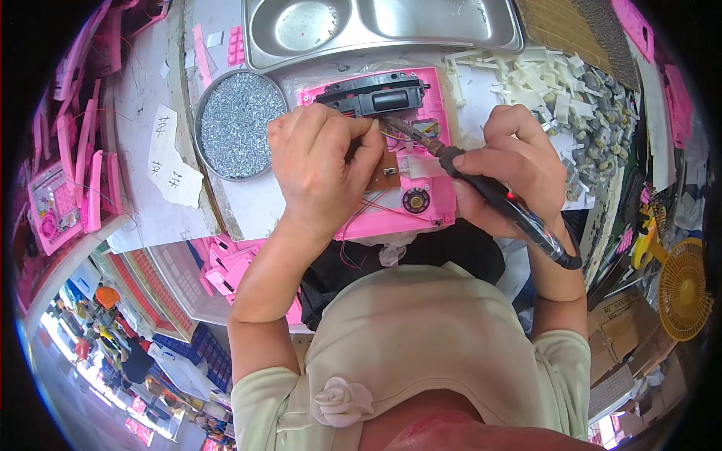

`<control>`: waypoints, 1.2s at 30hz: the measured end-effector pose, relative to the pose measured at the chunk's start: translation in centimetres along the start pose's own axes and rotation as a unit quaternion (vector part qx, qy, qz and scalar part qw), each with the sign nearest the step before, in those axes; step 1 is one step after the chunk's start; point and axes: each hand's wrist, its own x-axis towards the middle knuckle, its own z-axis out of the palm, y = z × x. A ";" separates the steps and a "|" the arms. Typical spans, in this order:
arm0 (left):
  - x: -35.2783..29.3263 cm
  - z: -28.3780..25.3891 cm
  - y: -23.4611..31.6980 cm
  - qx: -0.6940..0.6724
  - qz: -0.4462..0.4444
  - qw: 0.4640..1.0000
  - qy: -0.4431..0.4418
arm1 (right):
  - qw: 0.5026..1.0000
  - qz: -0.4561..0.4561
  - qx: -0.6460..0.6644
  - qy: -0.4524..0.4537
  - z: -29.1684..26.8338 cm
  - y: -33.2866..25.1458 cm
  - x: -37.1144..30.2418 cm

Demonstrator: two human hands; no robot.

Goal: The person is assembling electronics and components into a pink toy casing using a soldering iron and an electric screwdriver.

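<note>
My right hand [523, 165] grips a soldering iron [502, 199] by its black handle, on which a small red light glows. Its metal end reaches left over a pink plastic housing [442, 203], close to the fingertips of my left hand [320, 161]. Those left fingers are pinched together at the housing; whatever lies between them is hidden. Inside the housing sit a long black plastic part [372, 98], a brown circuit board [383, 174], partly covered by my left hand, and a small round speaker [415, 200]. Thin wires [347, 233] hang over the housing's near edge.
Left of the housing stands a round tin [242, 128] of small silvery screws. A steel tray [383, 56] lies at the back. White plastic pieces [553, 86] and grey parts [598, 135] are heaped at right. Torn paper [171, 161] rests at left, near pink parts [79, 165].
</note>
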 end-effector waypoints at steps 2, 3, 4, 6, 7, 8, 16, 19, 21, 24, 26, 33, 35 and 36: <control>0.0 0.0 0.0 -0.002 -0.002 1.000 -0.002 | 1.000 0.000 -0.001 0.001 0.0 -0.1 0.0; 0.0 0.0 0.0 -0.003 -0.002 1.000 0.000 | 1.000 0.000 -0.001 0.002 0.0 -0.1 0.0; 0.0 0.0 0.0 -0.005 -0.002 1.000 0.002 | 1.000 -0.004 -0.001 0.008 0.0 -0.2 0.1; 0.0 0.0 0.0 -0.004 -0.001 1.000 0.002 | 1.000 -0.013 -0.001 0.020 -0.2 -0.2 0.1; 0.0 0.0 0.0 -0.002 -0.002 1.000 0.000 | 1.000 -0.012 0.000 0.022 -0.3 -0.2 0.1; 0.1 -0.1 0.1 -0.001 -0.002 1.000 -0.001 | 1.000 -0.011 0.000 0.024 -0.4 -0.3 0.1; 0.1 -0.1 0.3 0.003 -0.017 1.000 -0.006 | 1.000 0.001 0.000 0.029 -1.6 -0.8 -0.5; 0.0 -0.1 0.3 0.008 -0.015 1.000 -0.004 | 0.999 0.002 0.002 0.034 -1.7 -0.9 -0.5; 0.1 -0.1 0.3 0.008 -0.012 1.000 -0.005 | 0.999 0.004 -0.001 0.037 -1.7 -0.9 -0.7; 0.1 -0.2 0.3 0.008 -0.012 1.000 -0.007 | 0.999 0.000 -0.006 0.045 -1.8 -0.9 -0.7; 0.1 -0.2 0.3 0.007 -0.013 1.000 -0.008 | 0.999 0.000 0.001 0.051 -1.8 -0.8 -0.8; 0.2 -0.2 0.4 0.009 -0.007 1.000 -0.002 | 0.999 0.016 -0.004 0.042 -2.4 -0.9 -1.1; 0.1 -0.1 0.4 0.008 -0.007 1.000 0.000 | 0.999 0.014 -0.009 0.045 -2.6 -0.9 -1.0; 0.1 -0.1 0.4 0.010 -0.004 1.000 0.001 | 0.999 0.013 -0.011 0.046 -2.7 -0.9 -1.0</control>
